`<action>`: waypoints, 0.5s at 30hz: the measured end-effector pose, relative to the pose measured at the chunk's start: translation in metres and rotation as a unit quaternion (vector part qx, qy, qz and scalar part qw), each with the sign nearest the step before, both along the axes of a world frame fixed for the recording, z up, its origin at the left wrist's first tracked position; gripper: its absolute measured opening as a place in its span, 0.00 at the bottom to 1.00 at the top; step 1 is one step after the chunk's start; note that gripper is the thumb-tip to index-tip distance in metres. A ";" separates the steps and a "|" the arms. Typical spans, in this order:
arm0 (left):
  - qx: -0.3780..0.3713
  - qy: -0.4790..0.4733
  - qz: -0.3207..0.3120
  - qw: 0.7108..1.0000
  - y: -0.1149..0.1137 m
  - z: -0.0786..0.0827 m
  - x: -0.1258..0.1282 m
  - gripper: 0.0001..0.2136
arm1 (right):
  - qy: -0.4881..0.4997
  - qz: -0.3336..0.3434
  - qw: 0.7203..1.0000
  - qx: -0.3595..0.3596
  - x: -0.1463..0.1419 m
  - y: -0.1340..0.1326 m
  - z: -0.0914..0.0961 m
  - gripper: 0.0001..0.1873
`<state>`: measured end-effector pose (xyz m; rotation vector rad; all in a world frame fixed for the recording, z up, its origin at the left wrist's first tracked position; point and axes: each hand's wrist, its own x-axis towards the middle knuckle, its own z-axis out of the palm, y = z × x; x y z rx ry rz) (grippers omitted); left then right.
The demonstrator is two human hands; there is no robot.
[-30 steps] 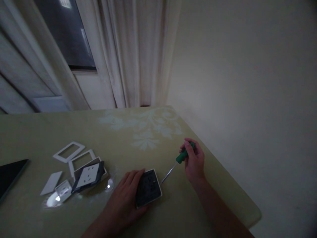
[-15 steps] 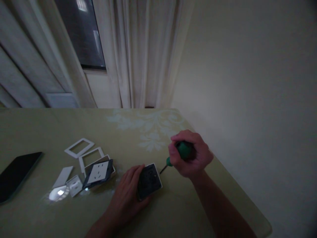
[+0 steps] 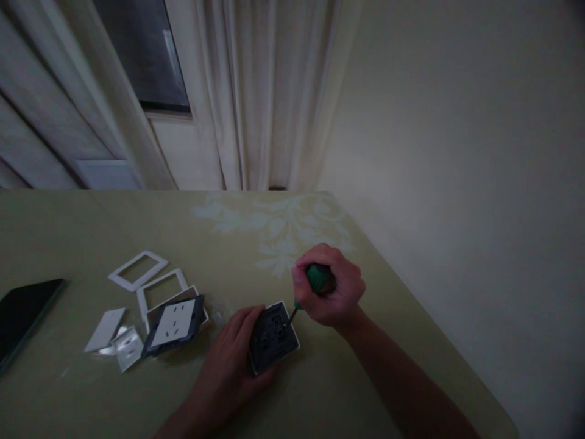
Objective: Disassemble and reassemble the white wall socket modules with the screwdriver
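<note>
1. Screwdriver sits snug in the person's right hand, the fingers closed round its green handle.
2. Its thin shaft slants down to the dark face of a white-rimmed piece, near the right edge; from here I can't make out exactly where the tip rests.
3. Half curled, the left hand clasps that piece's left side at the tabletop.
4. Off left, a socket panel overlaps white frames.
</note>
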<state>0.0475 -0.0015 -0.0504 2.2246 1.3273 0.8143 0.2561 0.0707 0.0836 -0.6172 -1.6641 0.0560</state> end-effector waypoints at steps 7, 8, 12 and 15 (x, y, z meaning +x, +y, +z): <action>-0.008 0.013 -0.003 1.000 -0.002 -0.003 0.000 0.40 | -0.013 0.003 1.000 -0.017 -0.001 0.005 -0.009 0.09; -0.007 0.011 -0.001 1.000 -0.002 -0.003 -0.001 0.40 | -0.013 0.003 1.000 -0.018 0.000 0.006 -0.010 0.09; -0.016 0.003 -0.007 1.000 -0.002 -0.003 -0.001 0.41 | -0.011 0.001 1.000 -0.020 0.000 0.007 -0.011 0.09; -0.026 0.004 -0.010 1.000 -0.002 -0.003 -0.001 0.42 | -0.011 0.000 1.000 -0.023 -0.001 0.007 -0.011 0.09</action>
